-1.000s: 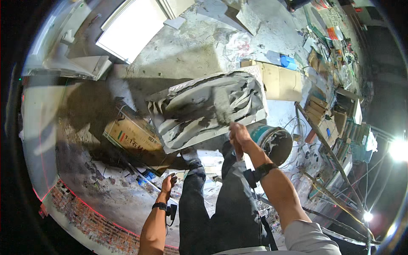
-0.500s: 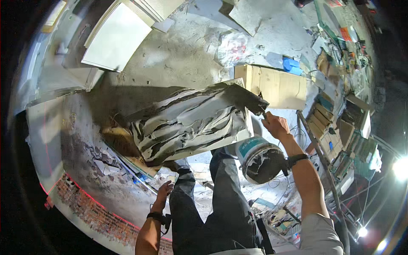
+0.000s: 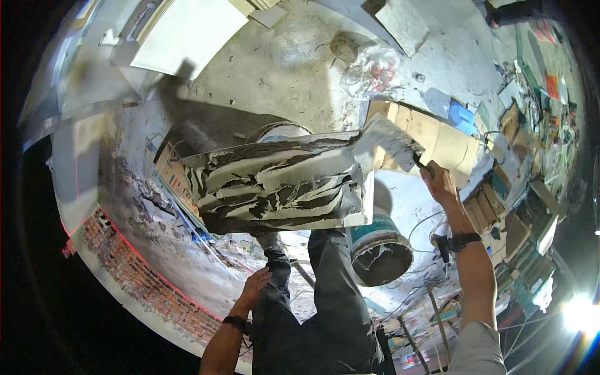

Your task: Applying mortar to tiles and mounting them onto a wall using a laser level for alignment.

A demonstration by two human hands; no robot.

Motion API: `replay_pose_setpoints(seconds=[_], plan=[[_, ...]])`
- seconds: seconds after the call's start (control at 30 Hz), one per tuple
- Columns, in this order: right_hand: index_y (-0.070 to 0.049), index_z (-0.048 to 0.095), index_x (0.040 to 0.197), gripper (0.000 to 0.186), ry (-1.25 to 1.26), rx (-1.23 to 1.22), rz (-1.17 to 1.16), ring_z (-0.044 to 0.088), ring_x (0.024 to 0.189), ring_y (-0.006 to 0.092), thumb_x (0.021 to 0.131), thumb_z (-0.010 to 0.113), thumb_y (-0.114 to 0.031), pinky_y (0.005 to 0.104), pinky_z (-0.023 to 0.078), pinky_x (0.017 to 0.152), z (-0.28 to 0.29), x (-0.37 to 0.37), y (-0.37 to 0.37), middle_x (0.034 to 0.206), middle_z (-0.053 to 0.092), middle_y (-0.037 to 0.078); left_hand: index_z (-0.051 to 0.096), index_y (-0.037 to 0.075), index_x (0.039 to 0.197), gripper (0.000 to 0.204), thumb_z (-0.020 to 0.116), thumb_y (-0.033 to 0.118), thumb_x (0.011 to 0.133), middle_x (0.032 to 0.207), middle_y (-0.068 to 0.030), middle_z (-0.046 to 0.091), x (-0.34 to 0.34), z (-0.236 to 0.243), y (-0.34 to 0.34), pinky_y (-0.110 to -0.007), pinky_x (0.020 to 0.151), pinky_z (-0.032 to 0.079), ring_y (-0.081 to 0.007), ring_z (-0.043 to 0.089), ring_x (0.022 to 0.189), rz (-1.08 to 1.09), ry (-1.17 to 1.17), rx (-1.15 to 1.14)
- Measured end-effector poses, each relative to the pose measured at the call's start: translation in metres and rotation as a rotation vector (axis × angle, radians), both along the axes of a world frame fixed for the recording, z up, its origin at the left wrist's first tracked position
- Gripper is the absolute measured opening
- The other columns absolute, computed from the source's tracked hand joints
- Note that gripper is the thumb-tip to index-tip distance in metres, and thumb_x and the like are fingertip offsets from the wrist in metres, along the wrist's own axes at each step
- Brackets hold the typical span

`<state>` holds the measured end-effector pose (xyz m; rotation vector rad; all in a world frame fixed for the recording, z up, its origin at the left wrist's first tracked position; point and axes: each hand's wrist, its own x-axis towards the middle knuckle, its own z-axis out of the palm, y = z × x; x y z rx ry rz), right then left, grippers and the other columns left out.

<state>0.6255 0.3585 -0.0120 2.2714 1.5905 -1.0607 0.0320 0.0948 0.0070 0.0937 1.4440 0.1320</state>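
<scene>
While my right hand (image 3: 439,183) grips the handle of a trowel (image 3: 389,139), fingers wrapped shut around it, the blade sits at the upper right corner of the tile (image 3: 281,184). Blade is loaded with grey mortar. That big tile lies tilted across my knees, back side up, covered in streaked grey mortar with pale bare strips showing through. My left hand (image 3: 256,284) rests on my left thigh below the tile, fingers loosely curled, holding nothing that I can see. Wristband on the left wrist, watch on the right. A bucket (image 3: 380,253) with a teal band stands on the floor just beside my right leg, under the tile's right edge, dark mix inside. A second round bucket rim (image 3: 278,130) peeks out behind the tile's top edge. Cardboard box (image 3: 437,140) lies on the floor beyond the trowel. Brick edge (image 3: 134,272) runs along the lower left. White board (image 3: 187,34) leans at upper left. Floor is rough concrete, dusty, littered.
</scene>
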Motion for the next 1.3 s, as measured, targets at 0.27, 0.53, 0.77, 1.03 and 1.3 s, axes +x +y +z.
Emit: replay_pose_setpoints(seconds=[0.27,0.53,0.77,1.03,1.3], plan=[[-0.008,0.06,0.086,0.035,-0.032,0.167,0.478,0.064,0.067,0.0339,0.092,0.051,-0.041,0.0463,0.05,0.065,-0.003,-0.079,0.129,0.072,0.064,0.018,0.047,0.005,0.137,0.05,0.04,0.036,0.099,0.126,-0.0136,0.059,0.021,0.001,0.011,-0.034,0.102,0.038,-0.022,0.055,0.117,0.135,0.059,-0.009],[-0.01,0.062,0.093,0.038,-0.001,0.098,0.87,0.067,0.067,0.0313,0.09,0.05,-0.047,0.0436,0.053,0.066,-0.021,-0.143,0.163,0.067,0.064,0.015,0.052,0.005,0.132,0.048,0.047,0.037,0.097,0.12,-0.0103,0.063,0.014,-0.017,-0.059,-0.031,0.087,0.044,-0.0171,0.06,0.099,0.354,0.088,-0.044],[-0.011,0.059,0.09,0.033,0.052,0.097,1.145,0.063,0.063,0.0328,0.094,0.048,-0.042,0.0443,0.051,0.061,-0.03,-0.206,0.178,0.068,0.062,0.015,0.051,0.004,0.135,0.05,0.039,0.038,0.1,0.121,-0.0115,0.062,0.021,-0.005,-0.077,-0.034,0.097,0.043,-0.022,0.058,0.111,0.322,0.105,0.065],[-0.01,0.059,0.084,0.036,0.06,0.181,1.084,0.067,0.067,0.0348,0.093,0.052,-0.045,0.0449,0.052,0.059,-0.045,-0.307,0.191,0.068,0.064,0.017,0.049,0.002,0.134,0.052,0.041,0.038,0.098,0.126,-0.0131,0.059,0.036,0.008,-0.078,-0.035,0.101,0.042,-0.0246,0.058,0.116,0.442,0.126,0.135],[-0.01,0.066,0.098,0.043,0.085,-0.011,0.813,0.066,0.093,0.0361,0.093,0.047,-0.049,0.0468,0.052,0.082,-0.034,-0.384,0.19,0.095,0.068,0.018,0.045,-0.003,0.136,0.058,0.042,0.042,0.099,0.128,-0.0183,0.058,0.015,0.012,-0.1,-0.033,0.098,0.043,-0.0227,0.059,0.111,0.503,0.142,0.169]])
